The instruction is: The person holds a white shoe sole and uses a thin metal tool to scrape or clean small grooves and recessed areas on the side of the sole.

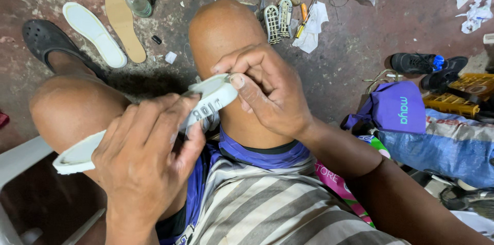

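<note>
1. Striped grey-and-white fabric and blue shorts fill the foreground, where a seated person works over bare knees.
2. Left hand (141, 160) wraps its fingers around the middle of a white shoe sole (206, 102), a thin, flexible rubbery strip with raised grey lettering; its other end (77, 157) juts out past the left knee.
3. Right hand (267, 88) pinches the sole's rounded tip between thumb and curled fingers, just above the right knee.
4. On the rough, stained concrete floor (355, 44) lie a white insole (95, 34) and a tan insole (126, 26) side by side, near a small clear bottle with a yellow cap (137, 2) and a dark perforated clog (43, 39).
5. Two ridged treaded outsoles (278, 18) rest beyond the knee; black sneakers (427, 64) and a purple bag (399, 107) sit at right.
</note>
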